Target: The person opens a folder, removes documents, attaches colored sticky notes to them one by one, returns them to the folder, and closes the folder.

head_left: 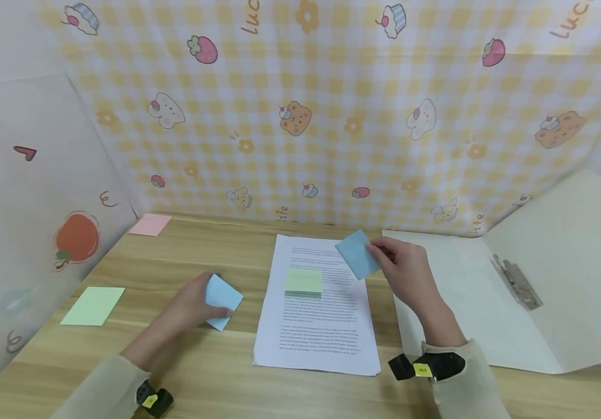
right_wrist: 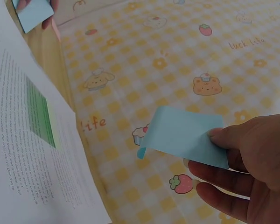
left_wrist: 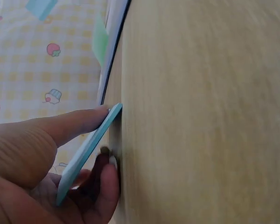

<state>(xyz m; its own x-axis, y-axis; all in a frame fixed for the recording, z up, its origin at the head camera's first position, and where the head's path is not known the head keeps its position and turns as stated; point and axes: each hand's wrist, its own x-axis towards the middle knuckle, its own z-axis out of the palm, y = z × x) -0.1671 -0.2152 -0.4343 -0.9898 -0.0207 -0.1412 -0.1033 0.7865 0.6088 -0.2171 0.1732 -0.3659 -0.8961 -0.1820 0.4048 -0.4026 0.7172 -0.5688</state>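
My left hand [head_left: 195, 302] grips a pad of blue sticky notes [head_left: 223, 295], thumb on its face and fingers round the far side. Seen edge-on in the left wrist view, the pad [left_wrist: 86, 156] is tilted with one corner close to the table. Above the right edge of the printed pages, my right hand [head_left: 405, 270] pinches a single blue sticky note [head_left: 358, 256] between thumb and fingers. That note [right_wrist: 186, 135] curls at its far edge in the right wrist view. A green sticky note pad [head_left: 303, 281] lies on the stack of printed pages [head_left: 321, 337] between the hands.
A pink sticky note [head_left: 150, 224] lies at the table's back left, and a green sticky note [head_left: 93, 306] lies nearer on the left. An opened white folder [head_left: 447, 302] with a metal clip [head_left: 518, 282] spreads across the right. A checkered curtain [head_left: 332, 116] hangs behind the table.
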